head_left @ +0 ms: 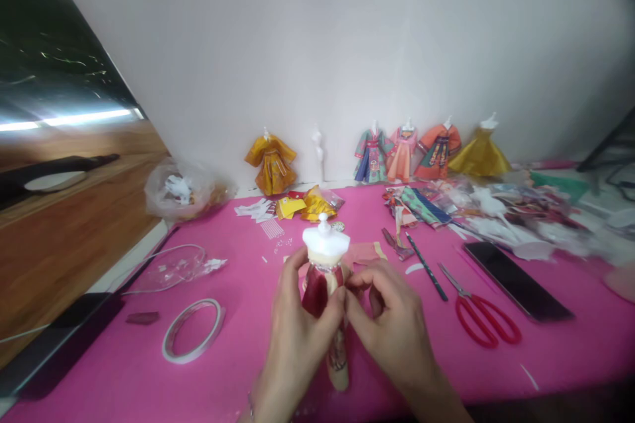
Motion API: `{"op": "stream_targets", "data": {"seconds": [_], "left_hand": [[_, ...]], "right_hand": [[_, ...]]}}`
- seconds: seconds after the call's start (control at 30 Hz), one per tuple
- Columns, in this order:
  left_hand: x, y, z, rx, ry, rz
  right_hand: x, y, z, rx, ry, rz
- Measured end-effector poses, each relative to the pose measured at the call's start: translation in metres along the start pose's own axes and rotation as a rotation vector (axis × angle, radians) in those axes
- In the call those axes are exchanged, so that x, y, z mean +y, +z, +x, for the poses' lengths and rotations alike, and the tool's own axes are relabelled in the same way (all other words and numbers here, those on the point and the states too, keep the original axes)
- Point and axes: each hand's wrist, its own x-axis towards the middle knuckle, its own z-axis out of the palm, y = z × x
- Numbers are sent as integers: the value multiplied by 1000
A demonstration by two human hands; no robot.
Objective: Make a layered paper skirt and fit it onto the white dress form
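A small white dress-form mannequin stands upright between my hands at the middle of the table. Dark red fabric and cream cloth are wrapped around its body, with a shiny trim below the bust. My left hand is closed around the mannequin's side, its thumb pressing the front of the cloth. From the other side, my right hand pinches at the cloth edge close to my left thumb; the exact bit between its fingertips is hidden. A cream patterned strip hangs below my fingers.
Red-handled scissors, a phone and a dark pencil lie right on the pink tablecloth. A tape roll lies left. Several dressed mini mannequins line the wall, a golden robe among them. Fabric packets pile up back right.
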Motion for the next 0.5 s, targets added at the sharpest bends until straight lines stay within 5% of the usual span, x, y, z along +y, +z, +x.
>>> {"op": "stream_targets", "data": {"seconds": [0.5], "left_hand": [[12,4,5,49,52,52]], "right_hand": [[6,2,4,-6,-25,-30]]}}
